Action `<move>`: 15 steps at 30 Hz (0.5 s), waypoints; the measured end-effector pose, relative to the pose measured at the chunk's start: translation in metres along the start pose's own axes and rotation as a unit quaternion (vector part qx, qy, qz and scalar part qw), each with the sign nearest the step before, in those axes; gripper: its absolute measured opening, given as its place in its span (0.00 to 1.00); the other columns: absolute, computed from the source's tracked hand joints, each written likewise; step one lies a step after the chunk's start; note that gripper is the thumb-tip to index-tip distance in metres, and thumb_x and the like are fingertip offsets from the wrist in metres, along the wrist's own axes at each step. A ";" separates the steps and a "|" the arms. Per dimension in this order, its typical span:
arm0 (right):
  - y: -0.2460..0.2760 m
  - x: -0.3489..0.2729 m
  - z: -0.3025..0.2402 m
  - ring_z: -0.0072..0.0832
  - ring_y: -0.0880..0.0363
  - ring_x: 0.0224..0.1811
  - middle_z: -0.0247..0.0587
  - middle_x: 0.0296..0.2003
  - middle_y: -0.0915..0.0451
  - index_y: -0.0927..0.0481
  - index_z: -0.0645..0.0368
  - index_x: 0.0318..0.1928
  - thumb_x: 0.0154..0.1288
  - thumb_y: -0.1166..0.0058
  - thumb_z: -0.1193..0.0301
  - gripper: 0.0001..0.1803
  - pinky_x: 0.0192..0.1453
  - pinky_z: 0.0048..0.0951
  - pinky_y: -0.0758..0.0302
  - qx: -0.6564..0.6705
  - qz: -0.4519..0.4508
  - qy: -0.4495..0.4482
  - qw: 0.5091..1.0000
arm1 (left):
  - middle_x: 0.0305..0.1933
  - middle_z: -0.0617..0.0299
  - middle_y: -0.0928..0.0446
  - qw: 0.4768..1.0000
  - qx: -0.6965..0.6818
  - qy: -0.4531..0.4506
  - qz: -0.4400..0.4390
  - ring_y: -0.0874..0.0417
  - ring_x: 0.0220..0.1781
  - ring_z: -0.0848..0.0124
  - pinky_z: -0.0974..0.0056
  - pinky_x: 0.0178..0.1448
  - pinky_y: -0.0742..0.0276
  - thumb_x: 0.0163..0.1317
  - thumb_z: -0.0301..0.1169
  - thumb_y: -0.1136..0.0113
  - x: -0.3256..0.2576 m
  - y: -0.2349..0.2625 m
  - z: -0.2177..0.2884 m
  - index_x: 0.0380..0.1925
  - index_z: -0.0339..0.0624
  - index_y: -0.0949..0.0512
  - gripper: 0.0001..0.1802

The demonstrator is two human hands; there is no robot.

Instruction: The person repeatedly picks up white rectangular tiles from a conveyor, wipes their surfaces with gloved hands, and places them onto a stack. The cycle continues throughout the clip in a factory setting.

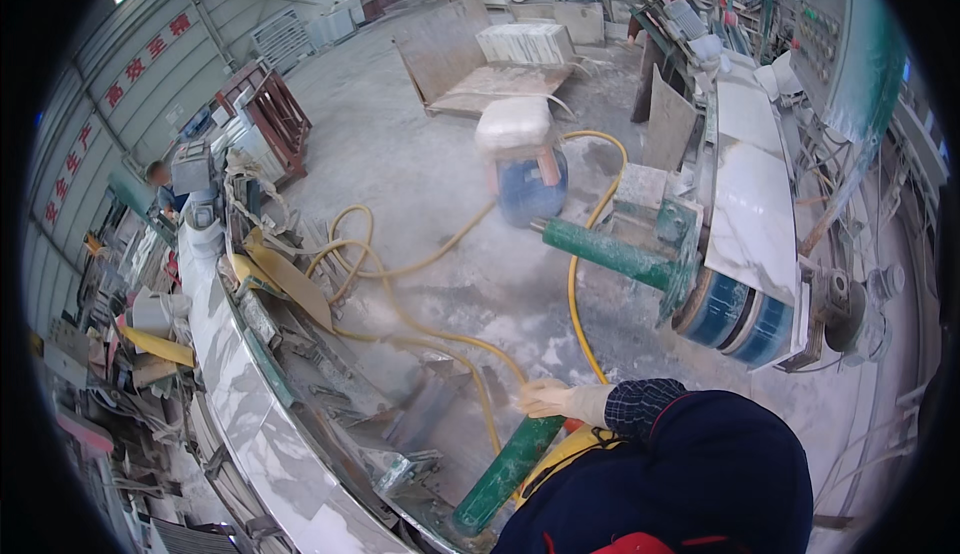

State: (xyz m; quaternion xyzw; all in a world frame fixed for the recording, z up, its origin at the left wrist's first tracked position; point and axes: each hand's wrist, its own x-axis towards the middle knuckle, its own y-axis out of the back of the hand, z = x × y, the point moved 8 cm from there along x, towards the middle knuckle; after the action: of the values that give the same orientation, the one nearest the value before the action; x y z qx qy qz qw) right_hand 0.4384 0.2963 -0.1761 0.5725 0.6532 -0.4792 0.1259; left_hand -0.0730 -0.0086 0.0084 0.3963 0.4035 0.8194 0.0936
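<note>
My right hand (546, 399), pale and perhaps gloved, reaches in from the lower right, below a dark checked cuff. Its fingers curl over the upper end of a green cylinder (510, 474), which slants down to the left. A yellow hose (470, 339) runs right up to the fingers; whether they touch it is unclear. Part of a yellow apron (575, 446) shows beside the cylinder, against my dark blue clothing. My left hand is out of sight.
A long white marble-patterned slab (255, 424) curves along the left. On the right, another slab (750, 189) lies beside a green machine arm (610, 254) and blue rollers (720, 314). Ahead stand a padded blue barrel (533, 189) and a cart with stacked slabs (480, 89). Hose loops cross the floor.
</note>
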 end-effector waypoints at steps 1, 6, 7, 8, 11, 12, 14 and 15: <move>0.000 -0.005 -0.004 0.41 0.14 0.51 0.50 0.53 0.17 0.24 0.54 0.59 0.76 0.48 0.63 0.16 0.49 0.39 0.15 -0.010 0.009 0.019 1.000 | 0.47 0.36 0.19 1.000 0.006 -0.005 0.016 0.19 0.49 0.46 0.51 0.58 0.23 0.71 0.28 0.48 -0.001 0.002 0.003 0.51 0.29 0.20 0.15; 0.000 -0.016 -0.011 0.42 0.14 0.53 0.49 0.56 0.17 0.25 0.54 0.63 0.74 0.43 0.62 0.21 0.52 0.42 0.15 -0.045 0.019 0.028 0.998 | 0.47 0.38 0.18 0.998 -0.002 -0.014 0.056 0.18 0.49 0.46 0.51 0.58 0.23 0.71 0.28 0.46 -0.009 0.002 0.002 0.51 0.30 0.20 0.14; 0.000 -0.015 -0.011 0.42 0.14 0.53 0.49 0.56 0.17 0.25 0.53 0.63 0.74 0.43 0.62 0.21 0.52 0.42 0.15 -0.047 0.020 0.029 0.998 | 0.47 0.39 0.18 0.998 0.003 -0.017 0.059 0.18 0.49 0.47 0.52 0.58 0.22 0.71 0.28 0.46 -0.010 0.002 0.000 0.51 0.31 0.20 0.14; 0.000 -0.015 -0.011 0.42 0.14 0.53 0.49 0.56 0.17 0.25 0.53 0.62 0.74 0.43 0.62 0.21 0.51 0.42 0.15 -0.050 0.025 0.028 0.998 | 0.47 0.39 0.18 0.998 0.007 -0.021 0.062 0.18 0.49 0.48 0.52 0.58 0.22 0.71 0.28 0.46 -0.011 0.000 -0.003 0.51 0.31 0.20 0.14; 0.001 -0.012 -0.010 0.42 0.14 0.53 0.49 0.56 0.17 0.25 0.52 0.62 0.74 0.44 0.62 0.20 0.51 0.43 0.15 -0.055 0.029 0.028 0.998 | 0.47 0.39 0.18 0.998 0.010 -0.022 0.064 0.18 0.49 0.48 0.52 0.58 0.22 0.71 0.28 0.45 -0.015 -0.003 -0.012 0.51 0.31 0.20 0.14; 0.000 -0.012 -0.009 0.42 0.14 0.53 0.49 0.56 0.17 0.25 0.52 0.63 0.74 0.44 0.61 0.20 0.51 0.43 0.15 -0.052 0.025 0.026 0.998 | 0.47 0.39 0.18 0.998 0.011 -0.023 0.065 0.18 0.49 0.48 0.52 0.58 0.22 0.71 0.28 0.45 -0.015 -0.004 -0.015 0.51 0.31 0.20 0.14; 0.001 -0.011 -0.009 0.43 0.14 0.54 0.49 0.56 0.17 0.26 0.51 0.63 0.75 0.44 0.61 0.20 0.51 0.43 0.15 -0.052 0.029 0.025 0.998 | 0.47 0.40 0.18 0.997 0.013 -0.025 0.066 0.18 0.49 0.48 0.52 0.58 0.22 0.71 0.28 0.45 -0.017 -0.006 -0.021 0.51 0.31 0.20 0.14; 0.001 -0.011 -0.009 0.43 0.15 0.54 0.49 0.57 0.18 0.26 0.51 0.63 0.75 0.44 0.61 0.20 0.52 0.43 0.15 -0.047 0.023 0.024 0.998 | 0.47 0.40 0.18 0.997 0.015 -0.027 0.067 0.18 0.49 0.48 0.52 0.58 0.22 0.71 0.28 0.45 -0.018 -0.007 -0.026 0.51 0.31 0.20 0.14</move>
State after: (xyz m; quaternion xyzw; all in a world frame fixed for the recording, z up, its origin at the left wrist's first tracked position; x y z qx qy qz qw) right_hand 0.4458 0.2961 -0.1638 0.5918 0.6645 -0.4317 0.1479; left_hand -0.0807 -0.0280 -0.0165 0.4456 0.3855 0.8068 0.0434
